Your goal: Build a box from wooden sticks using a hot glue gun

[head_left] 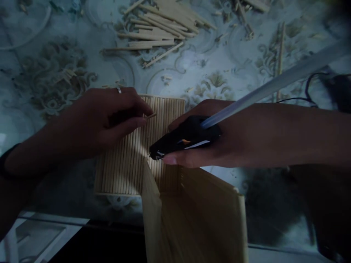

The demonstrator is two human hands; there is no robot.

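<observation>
My left hand point(101, 122), a ring on one finger, pinches a short thin wooden stick point(151, 116) over a flat panel of glued sticks point(123, 164) lying on the table. My right hand point(216, 146) grips a black glue gun point(182, 140) with a long pale glue rod point(274, 86) sticking out behind; its nozzle points down-left at the panel. An upright wall of sticks point(192, 215) stands against the panel's near right side, just under the gun's tip.
A heap of loose wooden sticks point(161, 27) lies at the far middle of the patterned table point(55, 73). More stick pieces point(279, 51) are scattered at the far right. A black cable point(309, 87) runs at the right. The table's near edge point(55, 219) is below.
</observation>
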